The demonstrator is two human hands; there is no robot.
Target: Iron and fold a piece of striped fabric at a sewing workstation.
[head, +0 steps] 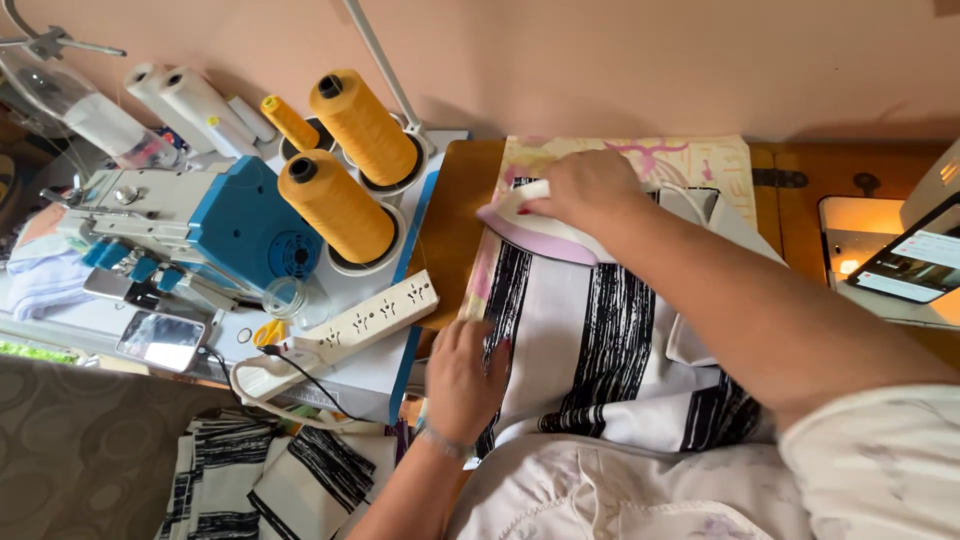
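My right hand (592, 190) grips the handle of a white and pink iron (532, 232) that rests on a white fabric with black brush stripes (610, 340). The fabric lies over a pale patterned pressing cloth (660, 158) on a wooden table (455, 215). My left hand (463, 383) lies flat on the near left edge of the striped fabric, fingers spread, holding it down. More of the same striped fabric (262, 475) hangs below the table at the lower left.
To the left stands a blue and white overlock sewing machine (195, 225) with three yellow-orange thread cones (345, 150). A white power strip (350, 322) with a black cable lies at the table edge beside small yellow scissors (268, 333). A phone (160, 340) lies lower left; another device (915, 262) sits at right.
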